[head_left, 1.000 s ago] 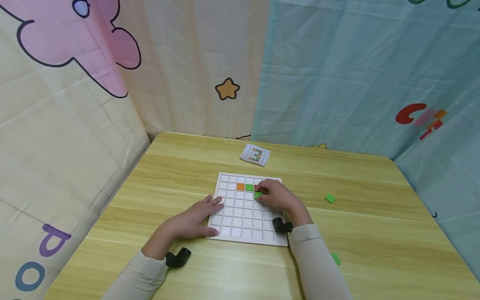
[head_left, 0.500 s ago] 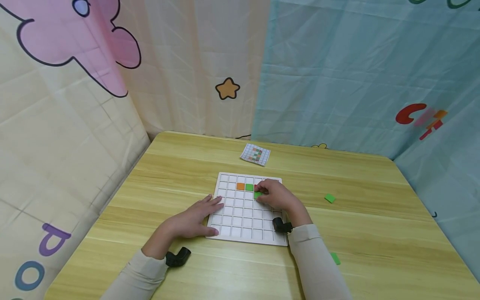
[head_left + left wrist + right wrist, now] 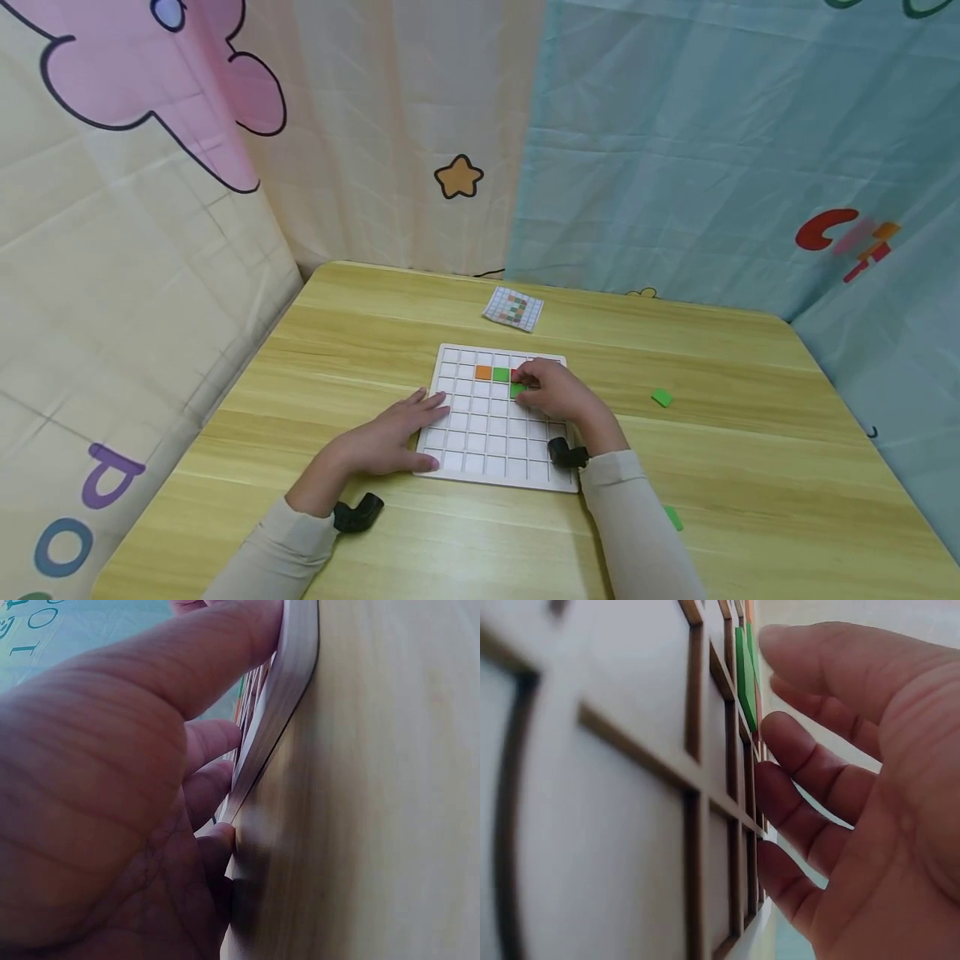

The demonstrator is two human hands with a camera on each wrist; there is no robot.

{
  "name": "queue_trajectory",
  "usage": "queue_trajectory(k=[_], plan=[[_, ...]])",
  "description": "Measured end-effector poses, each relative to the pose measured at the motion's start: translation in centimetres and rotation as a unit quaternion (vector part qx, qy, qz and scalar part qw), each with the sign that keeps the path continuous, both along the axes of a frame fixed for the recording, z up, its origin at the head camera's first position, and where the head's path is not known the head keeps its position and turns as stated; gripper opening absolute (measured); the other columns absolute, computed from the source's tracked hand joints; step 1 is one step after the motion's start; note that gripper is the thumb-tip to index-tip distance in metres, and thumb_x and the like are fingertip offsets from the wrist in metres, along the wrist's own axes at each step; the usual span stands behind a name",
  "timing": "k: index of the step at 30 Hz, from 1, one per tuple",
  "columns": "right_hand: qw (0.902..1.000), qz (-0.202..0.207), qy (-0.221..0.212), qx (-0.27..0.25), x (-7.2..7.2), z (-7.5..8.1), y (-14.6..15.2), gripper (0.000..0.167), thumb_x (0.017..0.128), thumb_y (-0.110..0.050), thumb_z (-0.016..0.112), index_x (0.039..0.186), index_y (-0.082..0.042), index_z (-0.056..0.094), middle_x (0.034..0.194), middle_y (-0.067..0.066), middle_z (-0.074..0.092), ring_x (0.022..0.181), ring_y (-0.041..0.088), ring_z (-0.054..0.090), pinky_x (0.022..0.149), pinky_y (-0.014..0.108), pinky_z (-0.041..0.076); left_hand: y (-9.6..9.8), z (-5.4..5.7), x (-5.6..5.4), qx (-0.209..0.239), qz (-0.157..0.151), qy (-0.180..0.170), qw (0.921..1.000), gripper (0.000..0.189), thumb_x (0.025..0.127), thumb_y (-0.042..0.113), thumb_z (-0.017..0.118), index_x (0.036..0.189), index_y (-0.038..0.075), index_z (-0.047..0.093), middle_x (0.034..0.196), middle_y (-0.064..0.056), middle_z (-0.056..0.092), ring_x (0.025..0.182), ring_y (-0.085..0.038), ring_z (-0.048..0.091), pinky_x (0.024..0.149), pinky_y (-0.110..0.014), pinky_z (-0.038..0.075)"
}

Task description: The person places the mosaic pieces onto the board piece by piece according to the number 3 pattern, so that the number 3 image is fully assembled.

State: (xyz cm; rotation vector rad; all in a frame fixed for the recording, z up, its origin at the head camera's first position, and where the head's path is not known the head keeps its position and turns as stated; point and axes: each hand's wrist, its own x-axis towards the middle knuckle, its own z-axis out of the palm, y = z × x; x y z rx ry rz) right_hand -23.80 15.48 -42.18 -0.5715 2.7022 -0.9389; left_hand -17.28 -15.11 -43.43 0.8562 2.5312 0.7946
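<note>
Head view: spread left hand (image 3: pixel 384 435), gripping nothing, is resting on the board's (image 3: pixel 495 446) left edge; curled right hand (image 3: pixel 560 392) is apparently seating a green tile (image 3: pixel 516 392), grip unclear, next needing level pressing.

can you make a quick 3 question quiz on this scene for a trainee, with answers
1. True or false: on the grid board, the orange tile sits directly left of a green tile.
2. Where does the patterned card lie?
a) on the grid board
b) beyond the grid board's far edge
c) at the grid board's near edge
3. Which hand touches the grid board's left edge?

Key: 1. true; 2. b; 3. the left hand
</note>
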Motion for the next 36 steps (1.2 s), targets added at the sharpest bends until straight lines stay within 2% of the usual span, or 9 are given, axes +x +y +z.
queue_trajectory(k=[8, 14, 18, 26, 32, 36], plan=[[0.9997, -0.023, -0.007, 0.007, 0.5, 0.7, 0.7, 0.018, 0.090, -0.012, 0.072, 0.107, -0.008, 0.068, 0.106, 0.003, 0.064, 0.097, 0.022, 0.055, 0.091, 0.042, 0.047, 0.0, 0.1, 0.0, 0.012, -0.007, 0.002, 0.9999, 0.081, 0.090, 0.038, 0.073, 0.154, 0.007, 0.036, 0.164, -0.007, 0.021, 0.150, -0.035, 0.005, 0.116, -0.058, 0.013], [0.9976, -0.059, -0.035, -0.005, 1.4, 1.3, 1.8, 0.024, 0.091, -0.016, 0.072, 0.114, -0.010, 0.067, 0.111, 0.004, 0.063, 0.104, 0.024, 0.055, 0.096, 0.045, 0.047, 0.0, 0.1, 0.0, 0.013, -0.007, 0.003, 0.9999, 0.080, 0.089, 0.037, 0.074, 0.154, 0.007, 0.036, 0.164, -0.007, 0.022, 0.150, -0.036, 0.006, 0.116, -0.058, 0.013], [0.9979, -0.057, -0.030, -0.011, 1.9, 1.5, 2.7, 0.025, 0.092, -0.016, 0.071, 0.115, -0.009, 0.067, 0.114, 0.005, 0.063, 0.108, 0.026, 0.056, 0.097, 0.047, 0.046, 0.0, 0.1, 0.0, 0.012, -0.007, 0.006, 0.9999, 0.079, 0.090, 0.036, 0.074, 0.154, 0.007, 0.037, 0.163, -0.007, 0.022, 0.150, -0.036, 0.007, 0.116, -0.058, 0.014], [0.9983, -0.052, -0.017, -0.019, 2.8, 1.3, 4.6, 0.024, 0.092, -0.015, 0.070, 0.114, -0.006, 0.067, 0.110, 0.005, 0.063, 0.104, 0.026, 0.055, 0.096, 0.048, 0.046, -0.1, 0.0, 0.0, 0.023, -0.010, 0.002, 0.9997, 0.080, 0.090, 0.037, 0.073, 0.154, 0.006, 0.036, 0.163, -0.007, 0.022, 0.150, -0.036, 0.007, 0.116, -0.059, 0.013], [0.9972, -0.068, -0.028, -0.014, 3.4, 1.0, 6.1, 0.026, 0.092, -0.016, 0.072, 0.115, -0.007, 0.066, 0.113, 0.006, 0.062, 0.104, 0.025, 0.055, 0.097, 0.049, 0.047, -0.1, -0.1, -0.1, 0.017, -0.009, 0.002, 0.9998, 0.080, 0.090, 0.037, 0.073, 0.154, 0.007, 0.036, 0.164, -0.007, 0.021, 0.150, -0.035, 0.007, 0.116, -0.059, 0.014], [0.9969, -0.072, -0.030, -0.011, 3.7, 0.9, 7.0, 0.025, 0.092, -0.016, 0.072, 0.114, -0.007, 0.065, 0.111, 0.005, 0.062, 0.100, 0.024, 0.056, 0.092, 0.046, 0.048, -0.1, -0.1, -0.2, 0.012, -0.007, 0.001, 0.9999, 0.080, 0.089, 0.037, 0.074, 0.154, 0.009, 0.036, 0.164, -0.005, 0.020, 0.151, -0.034, 0.006, 0.116, -0.058, 0.014]])
